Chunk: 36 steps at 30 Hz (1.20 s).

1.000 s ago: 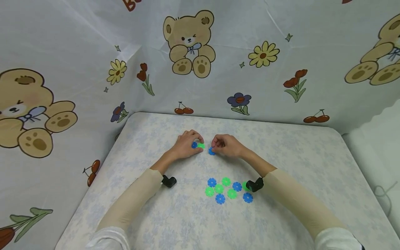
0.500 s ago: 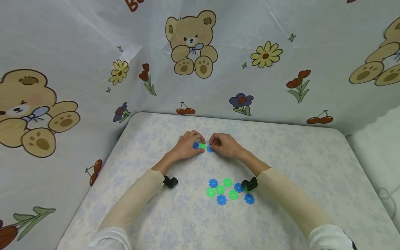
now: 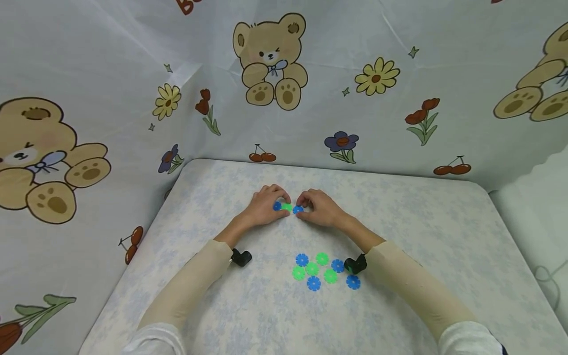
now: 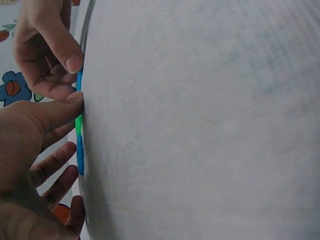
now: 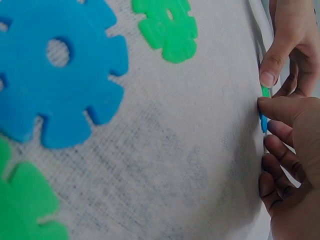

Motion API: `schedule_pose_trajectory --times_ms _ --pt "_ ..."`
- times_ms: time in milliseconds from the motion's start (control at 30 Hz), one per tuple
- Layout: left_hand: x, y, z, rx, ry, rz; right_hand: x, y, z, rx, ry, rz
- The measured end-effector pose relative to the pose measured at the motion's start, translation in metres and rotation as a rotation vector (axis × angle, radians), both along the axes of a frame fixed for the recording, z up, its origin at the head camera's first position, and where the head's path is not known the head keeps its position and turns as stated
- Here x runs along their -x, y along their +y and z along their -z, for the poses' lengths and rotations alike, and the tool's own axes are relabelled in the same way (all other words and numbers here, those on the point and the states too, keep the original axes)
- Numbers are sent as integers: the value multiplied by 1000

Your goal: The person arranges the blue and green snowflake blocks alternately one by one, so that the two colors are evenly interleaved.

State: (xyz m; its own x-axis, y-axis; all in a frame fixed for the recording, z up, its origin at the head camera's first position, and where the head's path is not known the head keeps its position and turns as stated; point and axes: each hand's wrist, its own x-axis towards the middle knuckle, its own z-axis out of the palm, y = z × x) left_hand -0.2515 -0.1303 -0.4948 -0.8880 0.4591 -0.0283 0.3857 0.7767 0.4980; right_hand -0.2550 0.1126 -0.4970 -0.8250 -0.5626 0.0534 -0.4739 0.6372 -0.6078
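The pale mottled surface (image 3: 248,310) spans the lower frame. Loose notched discs (image 3: 312,269), blue and green, lie below centre. Beyond them, mid-frame, the left hand (image 3: 264,206) has its grip narrowed on a green disc (image 3: 286,207), a first blue disc (image 3: 277,206) beside it. The right hand (image 3: 322,209) pinches a second blue disc (image 3: 298,210). Bear-printed cloth (image 3: 310,123) rises behind.

Soft, even light filled the head view, leaving faint shadows beside the sleeves (image 3: 191,283) on the pale surface (image 3: 239,315) and a slight sheen along the backdrop's (image 3: 337,29) creases. Both wrist views were dimmer and greyer, with a darker shadow near the fingers (image 5: 285,152) in the right one.
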Motion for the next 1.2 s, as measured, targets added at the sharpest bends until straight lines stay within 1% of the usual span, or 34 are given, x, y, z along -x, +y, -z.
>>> schedule_pose_trajectory --times_ms 467,633,767,967,1200 --pt "0 5 -1 18 -2 15 -2 4 -3 23 -29 6" --pt "0 5 -3 35 0 10 -7 12 -5 23 -30 8" --pt "0 6 -5 45 -2 15 -18 22 -7 9 -45 -1" --pt "-1 6 -7 53 -7 29 -41 37 -10 10 -81 -47" --pt "-5 8 -10 47 -15 60 -72 52 -22 -42 -149 -116"
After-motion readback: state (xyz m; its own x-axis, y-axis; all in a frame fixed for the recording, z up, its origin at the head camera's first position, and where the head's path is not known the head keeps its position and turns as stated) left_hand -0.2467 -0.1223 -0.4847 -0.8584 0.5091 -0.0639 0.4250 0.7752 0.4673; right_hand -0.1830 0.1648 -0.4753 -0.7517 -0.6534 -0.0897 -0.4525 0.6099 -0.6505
